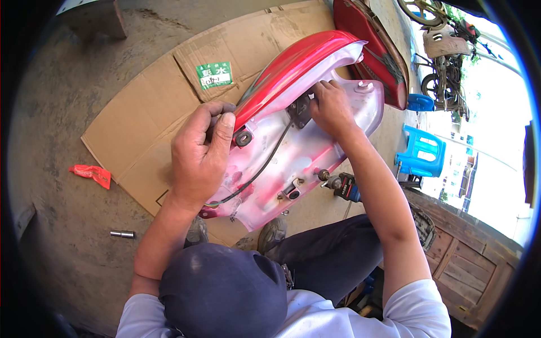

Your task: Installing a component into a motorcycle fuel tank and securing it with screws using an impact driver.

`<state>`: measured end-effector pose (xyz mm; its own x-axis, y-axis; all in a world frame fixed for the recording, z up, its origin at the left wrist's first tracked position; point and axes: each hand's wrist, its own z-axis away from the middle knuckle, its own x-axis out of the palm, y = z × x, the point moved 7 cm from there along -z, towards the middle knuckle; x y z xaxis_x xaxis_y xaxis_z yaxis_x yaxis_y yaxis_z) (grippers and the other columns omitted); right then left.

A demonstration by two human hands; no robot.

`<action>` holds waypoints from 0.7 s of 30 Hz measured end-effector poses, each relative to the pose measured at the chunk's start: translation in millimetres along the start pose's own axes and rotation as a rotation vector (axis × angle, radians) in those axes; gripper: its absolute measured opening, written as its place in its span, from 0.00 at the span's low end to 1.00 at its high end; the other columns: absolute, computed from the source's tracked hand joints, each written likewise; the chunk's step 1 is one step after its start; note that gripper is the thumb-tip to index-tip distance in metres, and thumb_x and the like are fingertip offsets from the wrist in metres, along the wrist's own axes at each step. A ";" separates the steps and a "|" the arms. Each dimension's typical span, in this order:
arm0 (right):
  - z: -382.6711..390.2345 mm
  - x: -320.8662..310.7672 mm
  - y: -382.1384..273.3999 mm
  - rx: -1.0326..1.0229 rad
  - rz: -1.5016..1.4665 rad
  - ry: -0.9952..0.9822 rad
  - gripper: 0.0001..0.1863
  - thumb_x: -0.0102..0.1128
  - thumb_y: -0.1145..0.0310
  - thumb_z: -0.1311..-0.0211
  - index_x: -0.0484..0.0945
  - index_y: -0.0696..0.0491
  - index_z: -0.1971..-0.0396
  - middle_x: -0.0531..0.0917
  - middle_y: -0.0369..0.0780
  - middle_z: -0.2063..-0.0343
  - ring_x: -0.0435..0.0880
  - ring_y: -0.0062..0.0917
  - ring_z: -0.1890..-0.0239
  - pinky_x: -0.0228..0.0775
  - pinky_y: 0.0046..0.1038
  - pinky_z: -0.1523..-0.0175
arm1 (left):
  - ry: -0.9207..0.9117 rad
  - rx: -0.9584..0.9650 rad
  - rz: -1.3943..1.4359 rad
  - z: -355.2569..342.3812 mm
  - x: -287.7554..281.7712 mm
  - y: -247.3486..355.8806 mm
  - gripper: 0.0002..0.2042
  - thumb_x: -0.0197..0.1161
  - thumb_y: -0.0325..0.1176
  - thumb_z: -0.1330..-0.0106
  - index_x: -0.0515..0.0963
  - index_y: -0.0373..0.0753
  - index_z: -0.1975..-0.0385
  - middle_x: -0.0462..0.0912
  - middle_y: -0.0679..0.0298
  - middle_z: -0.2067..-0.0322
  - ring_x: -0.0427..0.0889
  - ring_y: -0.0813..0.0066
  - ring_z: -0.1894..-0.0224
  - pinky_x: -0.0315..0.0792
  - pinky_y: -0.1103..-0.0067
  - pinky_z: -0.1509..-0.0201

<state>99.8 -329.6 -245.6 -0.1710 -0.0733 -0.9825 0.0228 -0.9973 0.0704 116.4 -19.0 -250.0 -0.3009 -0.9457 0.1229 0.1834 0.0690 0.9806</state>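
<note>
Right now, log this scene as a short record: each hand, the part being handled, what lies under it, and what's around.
Left hand: thumb and fingers on the near end of the red panel
Right hand: fingers at the black part inside the panel; exact contact unclear
Panel: pale inner side toward the person
Cable: dark, running along the inner side
Underneath: cardboard
Floor, left: red packet, metal cylinder
Right: blue stool

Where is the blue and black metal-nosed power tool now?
In the head view, the tool is right of centre, between the right forearm and the pinkish-white inner side of the curved red panel.
</note>
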 end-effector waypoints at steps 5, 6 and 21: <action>2.7 -5.1 2.5 0.043 0.016 -0.013 0.11 0.62 0.71 0.42 0.88 0.55 0.61 0.88 0.46 0.60 0.83 0.44 0.50 0.73 0.45 0.39 | 0.072 0.127 -0.033 -1.9 -2.7 3.1 0.10 0.64 0.34 0.21 0.82 0.31 0.53 0.82 0.66 0.70 0.76 0.83 0.70 0.73 0.80 0.65; 5.5 -9.9 -3.2 -0.030 -0.023 0.035 0.12 0.62 0.71 0.43 0.88 0.54 0.60 0.88 0.45 0.61 0.83 0.43 0.51 0.72 0.45 0.39 | 0.071 0.139 -0.036 -1.8 -1.7 3.9 0.10 0.64 0.34 0.21 0.82 0.31 0.53 0.81 0.66 0.71 0.76 0.83 0.70 0.73 0.80 0.65; 11.9 -3.3 7.1 0.059 0.020 -0.108 0.17 0.62 0.70 0.43 0.89 0.51 0.53 0.88 0.44 0.58 0.82 0.43 0.47 0.72 0.45 0.37 | -0.010 0.011 -0.083 -0.9 0.5 4.3 0.12 0.59 0.34 0.18 0.82 0.30 0.50 0.84 0.66 0.60 0.78 0.82 0.55 0.74 0.81 0.48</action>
<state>88.8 -336.6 -239.9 -0.2758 -0.0904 -0.9570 -0.0299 -0.9943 0.1025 117.9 -19.5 -245.8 -0.3239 -0.9451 0.0430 0.1473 -0.0055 0.9891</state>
